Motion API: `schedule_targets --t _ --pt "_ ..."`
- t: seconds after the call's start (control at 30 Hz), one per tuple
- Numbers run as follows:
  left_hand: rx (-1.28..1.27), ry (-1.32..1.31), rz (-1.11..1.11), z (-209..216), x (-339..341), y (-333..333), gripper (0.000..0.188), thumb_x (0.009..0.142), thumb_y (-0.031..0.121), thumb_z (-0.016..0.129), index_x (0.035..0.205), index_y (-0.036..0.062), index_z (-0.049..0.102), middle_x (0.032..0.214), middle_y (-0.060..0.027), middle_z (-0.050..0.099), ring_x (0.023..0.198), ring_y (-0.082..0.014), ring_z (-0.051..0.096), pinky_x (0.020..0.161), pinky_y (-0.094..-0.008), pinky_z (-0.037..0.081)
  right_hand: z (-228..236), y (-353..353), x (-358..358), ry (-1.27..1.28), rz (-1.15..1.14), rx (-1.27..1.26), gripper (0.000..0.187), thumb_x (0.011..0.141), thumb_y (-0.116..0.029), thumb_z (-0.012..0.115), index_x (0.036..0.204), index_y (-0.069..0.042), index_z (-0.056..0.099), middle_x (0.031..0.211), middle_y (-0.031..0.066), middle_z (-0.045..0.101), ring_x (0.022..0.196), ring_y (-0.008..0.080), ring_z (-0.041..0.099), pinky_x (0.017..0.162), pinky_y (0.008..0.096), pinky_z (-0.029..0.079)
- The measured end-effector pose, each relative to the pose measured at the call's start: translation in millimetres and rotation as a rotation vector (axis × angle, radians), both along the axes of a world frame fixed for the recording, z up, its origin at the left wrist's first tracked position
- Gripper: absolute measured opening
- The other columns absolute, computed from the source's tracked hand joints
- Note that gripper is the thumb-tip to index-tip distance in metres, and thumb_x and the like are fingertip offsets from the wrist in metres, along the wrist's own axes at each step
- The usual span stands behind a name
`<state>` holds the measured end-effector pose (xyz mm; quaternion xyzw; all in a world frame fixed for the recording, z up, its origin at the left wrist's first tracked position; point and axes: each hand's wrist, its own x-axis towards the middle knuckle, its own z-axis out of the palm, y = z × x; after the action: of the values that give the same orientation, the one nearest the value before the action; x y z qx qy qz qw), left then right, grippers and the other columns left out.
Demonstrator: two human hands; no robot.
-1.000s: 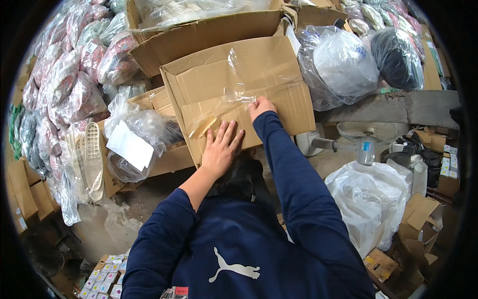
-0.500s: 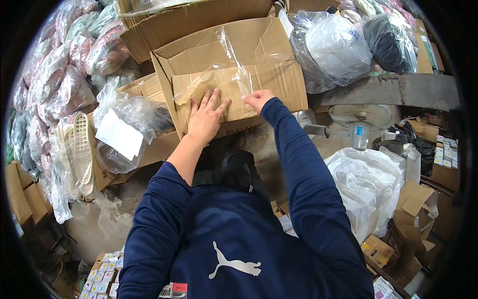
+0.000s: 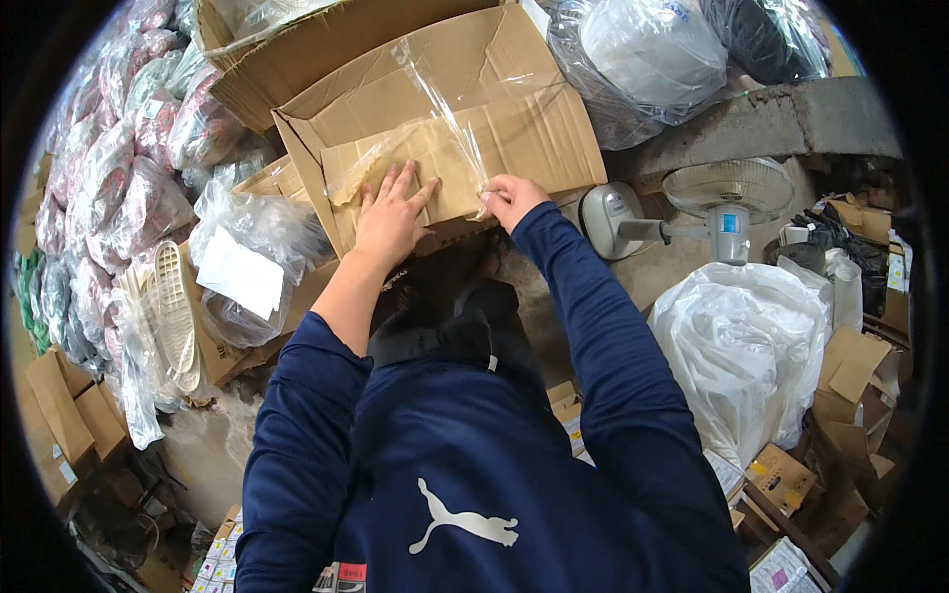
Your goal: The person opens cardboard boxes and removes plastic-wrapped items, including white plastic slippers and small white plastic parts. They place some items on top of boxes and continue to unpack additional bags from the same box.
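Observation:
A large brown cardboard box (image 3: pixel 529 133) stands before me with its flaps folded over. My left hand (image 3: pixel 390 219) lies on the near flap, fingers spread and pressing flat. At the flap's near edge, the fingertips of my right hand (image 3: pixel 512 200) pinch a strip of clear packing tape (image 3: pixel 450 114). The strip runs wrinkled from the far flap down to those fingers. Left of centre, a torn patch of tape (image 3: pixel 356 178) clings to the cardboard close to my left fingers.
Bagged goods (image 3: pixel 129 183) pile up on the left, near pale shoe soles (image 3: pixel 175 311) and a plastic bag with a white sheet (image 3: pixel 240 274). Rightward are a standing fan (image 3: pixel 730 222), a large white plastic sack (image 3: pixel 741 346) and a concrete ledge (image 3: pixel 771 124). Another open carton (image 3: pixel 297 64) sits behind.
My right hand has drawn the tape down to the box's near edge. The left hand stays flat on the flap. The whole view has shifted slightly.

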<state>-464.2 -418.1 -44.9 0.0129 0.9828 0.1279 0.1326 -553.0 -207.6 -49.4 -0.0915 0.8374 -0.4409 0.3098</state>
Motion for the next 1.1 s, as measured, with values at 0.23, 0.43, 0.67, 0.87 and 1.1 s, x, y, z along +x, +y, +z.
schedule_targets --t 0.23,0.43,0.67,0.87,1.1 --pt "0.020 -0.025 -0.031 -3 -1 -7 0.083 0.076 0.035 0.078 0.148 0.0318 0.038 0.160 -0.0072 0.023 0.146 -0.0305 0.024 0.114 -0.0606 0.026 -26 1 1 -0.001 0.045 0.033 0.029 0.093 -0.025 0.065 0.081 0.000 0.063 0.066 0.0047 0.064 0.055 0.0109 0.057 0.055 0.0274 0.047" --pt "-0.018 0.032 -0.059 -3 -3 -7 0.080 0.077 0.038 0.078 0.147 0.0304 0.040 0.158 -0.0099 0.026 0.145 -0.0316 0.027 0.114 -0.0574 0.028 -8 49 54 -0.093 -0.097 -0.154 0.032 0.096 -0.033 0.061 0.090 -0.001 0.065 0.076 0.0037 0.067 0.066 0.0096 0.060 0.061 0.0262 0.048" --pt "0.118 0.102 0.039 24 -6 -17 0.081 0.077 0.057 0.071 0.142 0.0140 0.048 0.148 -0.0159 0.039 0.138 -0.0351 0.035 0.111 -0.0539 0.032 67 36 38 0.004 -0.234 -0.426 0.031 0.100 -0.020 0.054 0.113 0.006 0.065 0.103 0.0137 0.070 0.084 0.0192 0.069 0.076 0.0313 0.057" --pt "-0.121 -0.010 0.123 60 -58 -20 0.060 0.082 0.051 0.068 0.124 0.0095 0.061 0.124 -0.0151 0.059 0.118 -0.0371 0.055 0.102 -0.0482 0.041 242 -26 -125 0.159 -0.166 -0.629 0.026 0.096 -0.018 0.058 0.101 0.006 0.065 0.097 0.0156 0.072 0.077 0.0198 0.070 0.062 0.0290 0.056" --pt "0.209 -0.177 -0.253 161 2 20 0.028 0.078 0.033 0.070 0.085 0.0053 0.068 0.087 -0.0167 0.065 0.079 -0.0361 0.065 0.069 -0.0456 0.053 255 -84 -272 0.373 0.103 -0.015 0.071 0.089 -0.064 0.057 0.112 0.002 0.061 0.093 0.0080 0.071 0.083 0.0175 0.072 0.062 0.0275 0.058"
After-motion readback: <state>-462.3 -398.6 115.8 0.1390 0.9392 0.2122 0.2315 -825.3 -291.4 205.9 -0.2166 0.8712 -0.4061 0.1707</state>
